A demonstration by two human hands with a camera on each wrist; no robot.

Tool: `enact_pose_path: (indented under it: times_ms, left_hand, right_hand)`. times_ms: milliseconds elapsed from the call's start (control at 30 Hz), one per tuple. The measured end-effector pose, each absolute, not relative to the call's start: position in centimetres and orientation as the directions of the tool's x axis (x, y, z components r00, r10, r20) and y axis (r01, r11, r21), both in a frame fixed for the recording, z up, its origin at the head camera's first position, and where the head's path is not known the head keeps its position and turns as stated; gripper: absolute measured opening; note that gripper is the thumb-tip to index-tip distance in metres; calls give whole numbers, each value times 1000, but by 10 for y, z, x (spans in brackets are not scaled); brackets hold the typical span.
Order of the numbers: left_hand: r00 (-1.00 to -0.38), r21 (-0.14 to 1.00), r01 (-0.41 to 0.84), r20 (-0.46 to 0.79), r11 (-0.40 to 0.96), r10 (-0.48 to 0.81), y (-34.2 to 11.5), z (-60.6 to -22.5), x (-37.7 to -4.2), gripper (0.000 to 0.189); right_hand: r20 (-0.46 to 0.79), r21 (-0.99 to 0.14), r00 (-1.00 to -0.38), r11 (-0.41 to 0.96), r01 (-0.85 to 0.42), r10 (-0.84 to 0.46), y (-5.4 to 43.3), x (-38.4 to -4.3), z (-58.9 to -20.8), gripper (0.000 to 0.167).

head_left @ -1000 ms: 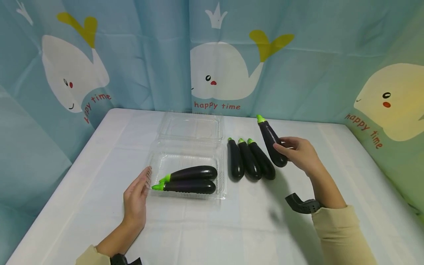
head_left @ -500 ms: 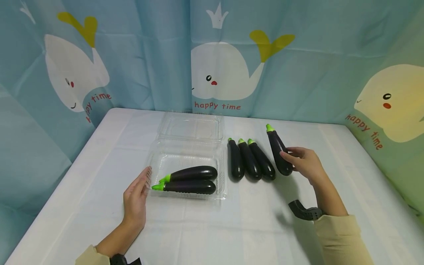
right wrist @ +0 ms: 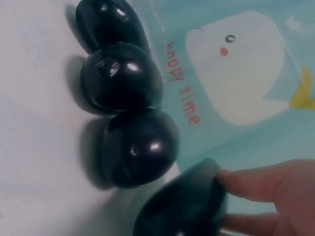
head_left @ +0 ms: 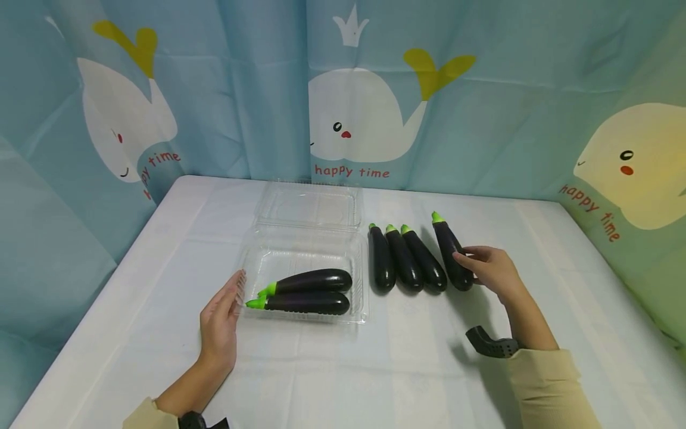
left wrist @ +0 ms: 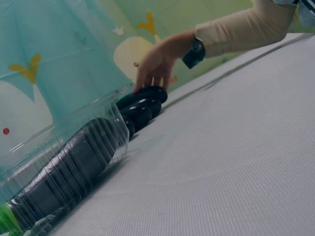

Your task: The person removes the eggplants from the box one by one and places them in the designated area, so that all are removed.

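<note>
A dark purple eggplant [head_left: 448,253] with a green stem is pinched between the thumb and fingers of my right hand [head_left: 492,271], near its thick end. It is tilted, right of three more eggplants [head_left: 408,262] lying side by side. In the right wrist view, my right-hand fingers [right wrist: 256,184] press the held eggplant [right wrist: 184,204]. My left hand [head_left: 218,325] touches the left wall of an open clear plastic container [head_left: 300,247] with extended fingers. Inside it two eggplants [head_left: 308,302] lie crosswise near the front. The left wrist view does not show the left hand.
The container's hinged lid [head_left: 309,205] lies folded back toward the curtain [head_left: 268,89]. A white cloth covers the table [head_left: 343,375]. Black straps circle both wrists, the right strap [head_left: 492,344] sticking out to the left.
My right hand has come down and slightly right with the eggplant, lowering it toward the table beside the row of three. The left hand and container have stayed put.
</note>
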State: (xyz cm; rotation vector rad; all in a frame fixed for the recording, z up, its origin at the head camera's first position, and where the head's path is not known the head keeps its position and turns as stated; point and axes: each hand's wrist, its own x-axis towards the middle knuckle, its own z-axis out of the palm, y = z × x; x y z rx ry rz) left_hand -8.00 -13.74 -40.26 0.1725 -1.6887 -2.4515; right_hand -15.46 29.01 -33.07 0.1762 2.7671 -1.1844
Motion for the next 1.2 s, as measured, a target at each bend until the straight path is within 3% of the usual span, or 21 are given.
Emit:
enact_pose_path:
  times_ms: [367, 1000, 1200]
  left_hand:
    - [-979, 931, 72, -2, -357, -202, -138, -403, -80, 42]
    - [-979, 931, 68, -7, -360, -203, -137, -401, -81, 42]
    - [-980, 935, 62, -10, -348, -201, -136, -401, -80, 41]
  right_hand:
    - [-191, -681, -980, 712, 169, 51, 289, -159, -339, 65]
    - [-231, -651, -972, 736, 185, 40, 292, -161, -341, 73]
    - [-118, -578, -990, 805, 132, 78, 291, -157, -334, 77]
